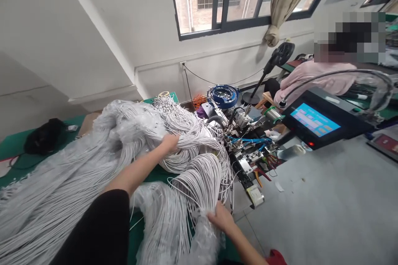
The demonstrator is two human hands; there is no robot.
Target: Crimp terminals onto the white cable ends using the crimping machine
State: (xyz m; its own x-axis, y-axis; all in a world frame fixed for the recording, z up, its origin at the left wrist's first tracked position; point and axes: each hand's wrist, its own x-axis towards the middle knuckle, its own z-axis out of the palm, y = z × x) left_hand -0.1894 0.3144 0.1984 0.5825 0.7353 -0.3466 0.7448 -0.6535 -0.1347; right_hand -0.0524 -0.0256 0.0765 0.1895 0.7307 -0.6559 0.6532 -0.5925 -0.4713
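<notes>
My left hand (170, 143) is closed round a strand of white cables (194, 141) in the upper part of the heap. Lower right, my right hand (221, 216) grips the edge of a clear plastic bag (207, 236) at a looped cable bundle (199, 176). That bundle curves upward out of the bag. Another bagged cable bundle (164, 215) lies just left of it. A long spread of cables under plastic film (71, 190) runs to the lower left. The fingertips of both hands are partly hidden.
Right of the cables stands a machine (248, 140) with a blue bowl feeder (223, 96) and a lit screen (315, 119). Orange-handled pliers (258, 177) lie by it. A person in pink (317, 78) sits beyond, near a black fan (281, 56). A green tabletop (12, 143) shows at left.
</notes>
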